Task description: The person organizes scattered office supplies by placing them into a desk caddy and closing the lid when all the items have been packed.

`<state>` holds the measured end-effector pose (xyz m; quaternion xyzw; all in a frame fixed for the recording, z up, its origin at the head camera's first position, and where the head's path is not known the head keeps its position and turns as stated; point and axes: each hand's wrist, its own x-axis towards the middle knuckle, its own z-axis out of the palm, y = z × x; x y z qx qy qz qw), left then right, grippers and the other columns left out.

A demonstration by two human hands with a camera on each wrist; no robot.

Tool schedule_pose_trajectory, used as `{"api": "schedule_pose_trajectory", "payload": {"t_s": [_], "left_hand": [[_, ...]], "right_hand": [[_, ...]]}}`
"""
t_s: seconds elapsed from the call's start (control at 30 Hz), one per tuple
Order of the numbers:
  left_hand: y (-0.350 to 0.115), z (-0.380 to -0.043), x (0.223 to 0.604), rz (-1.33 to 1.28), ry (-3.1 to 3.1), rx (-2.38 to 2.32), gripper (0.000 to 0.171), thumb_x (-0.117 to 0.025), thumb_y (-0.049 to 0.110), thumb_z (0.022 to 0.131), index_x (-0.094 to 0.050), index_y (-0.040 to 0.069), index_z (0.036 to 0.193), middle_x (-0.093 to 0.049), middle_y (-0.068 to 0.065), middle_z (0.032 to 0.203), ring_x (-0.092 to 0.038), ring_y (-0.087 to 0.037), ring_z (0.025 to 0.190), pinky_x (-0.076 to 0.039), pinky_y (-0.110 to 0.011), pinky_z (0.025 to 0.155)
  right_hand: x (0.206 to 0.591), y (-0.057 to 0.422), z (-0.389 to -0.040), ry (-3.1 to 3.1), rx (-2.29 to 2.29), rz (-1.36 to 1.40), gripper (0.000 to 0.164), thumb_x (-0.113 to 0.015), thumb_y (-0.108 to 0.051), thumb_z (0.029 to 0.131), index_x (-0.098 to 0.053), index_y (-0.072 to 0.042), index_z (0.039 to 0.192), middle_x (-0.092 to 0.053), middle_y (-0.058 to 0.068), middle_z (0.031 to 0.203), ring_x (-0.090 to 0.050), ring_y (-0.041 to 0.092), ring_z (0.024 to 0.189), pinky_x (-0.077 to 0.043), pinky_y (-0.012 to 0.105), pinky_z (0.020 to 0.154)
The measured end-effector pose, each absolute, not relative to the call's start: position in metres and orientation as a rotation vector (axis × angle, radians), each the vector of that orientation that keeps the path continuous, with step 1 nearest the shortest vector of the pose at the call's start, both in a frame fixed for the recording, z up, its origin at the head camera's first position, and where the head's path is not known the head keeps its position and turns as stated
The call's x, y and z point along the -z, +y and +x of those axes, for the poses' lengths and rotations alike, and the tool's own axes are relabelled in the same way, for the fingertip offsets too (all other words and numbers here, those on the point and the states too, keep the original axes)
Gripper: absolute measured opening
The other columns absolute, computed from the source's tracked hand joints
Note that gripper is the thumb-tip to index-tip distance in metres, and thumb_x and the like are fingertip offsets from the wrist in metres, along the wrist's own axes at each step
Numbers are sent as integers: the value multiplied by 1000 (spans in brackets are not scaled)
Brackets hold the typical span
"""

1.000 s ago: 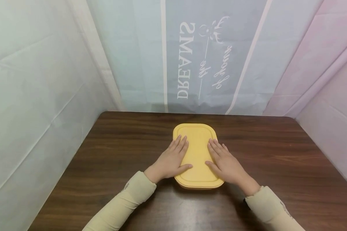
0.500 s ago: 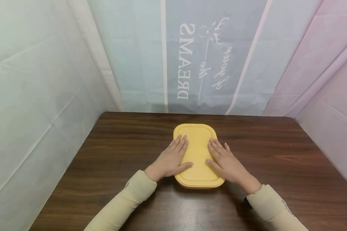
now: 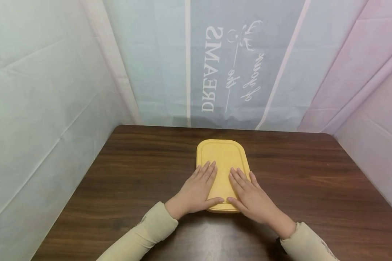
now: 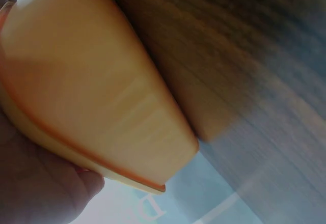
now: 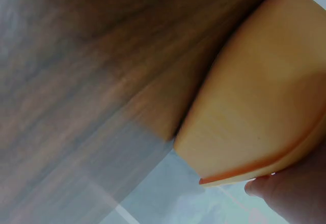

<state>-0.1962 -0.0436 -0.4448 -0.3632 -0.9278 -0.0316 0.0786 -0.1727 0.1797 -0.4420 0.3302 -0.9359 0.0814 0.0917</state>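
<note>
A yellow rectangular container with rounded corners and a fitted lid [image 3: 223, 156] stands on the brown wooden table. My left hand [image 3: 196, 190] lies flat on the lid's left side, fingers straight and thumb pointing inward. On the right side my right hand [image 3: 253, 197] rests the same way, its little finger spread beyond the lid's edge. The two thumb tips nearly meet near the front rim. In the left wrist view the container's side wall [image 4: 102, 81] shows below the lid's rim. The right wrist view shows the opposite wall [image 5: 254, 91]. What is inside the container is hidden.
The dark wood-grain table [image 3: 143, 163] extends on both sides of the container. Behind it hangs a pale blue cloth backdrop [image 3: 163, 65] with white mirrored lettering. Pale cloth walls [image 3: 52, 108] enclose the left and right sides.
Both hands have slid toward the front of the lid and closer together, so the thumbs now lie near its front rim. The container appears to have stayed in place.
</note>
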Motion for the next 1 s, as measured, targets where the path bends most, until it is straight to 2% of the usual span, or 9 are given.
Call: {"api": "schedule_pose_trajectory", "payload": {"t_s": [0.4, 0.73, 0.87, 1.0], "left_hand": [[-43, -191, 448, -1088, -2744, 73, 90, -34, 65, 92, -18, -3, 148, -11, -16, 156, -6, -29, 143, -12, -43, 114], [-40, -200, 445, -1097, -2777, 103, 90, -32, 65, 93, -14, -3, 149, -8, -16, 156, -6, -28, 144, -13, -43, 113], [-44, -208, 437, -1089, -2832, 116, 94, -31, 69, 90, -12, -1, 150, -5, -16, 157, -5, -31, 143, -14, -49, 112], [-57, -226, 420, -979, -2845, 107, 101, -35, 75, 85, -12, 2, 151, -2, -16, 157, -1, -36, 142, -10, -59, 109]], "right_hand": [[448, 179, -167, -2739, -186, 968, 67, -43, -44, 98, -33, 5, 143, -27, 17, 151, -21, 33, 140, -10, 57, 109], [445, 183, -177, -2767, -232, 961, 67, -46, -44, 97, -35, 4, 143, -27, 16, 151, -23, 31, 140, -13, 57, 109], [436, 186, -183, -2819, -348, 958, 66, -48, -43, 97, -34, 0, 145, -24, 19, 152, -23, 34, 139, -14, 61, 108], [418, 192, -198, -2882, -351, 869, 69, -46, -48, 96, -28, -7, 149, -15, 21, 154, -17, 39, 139, -12, 66, 105]]}}
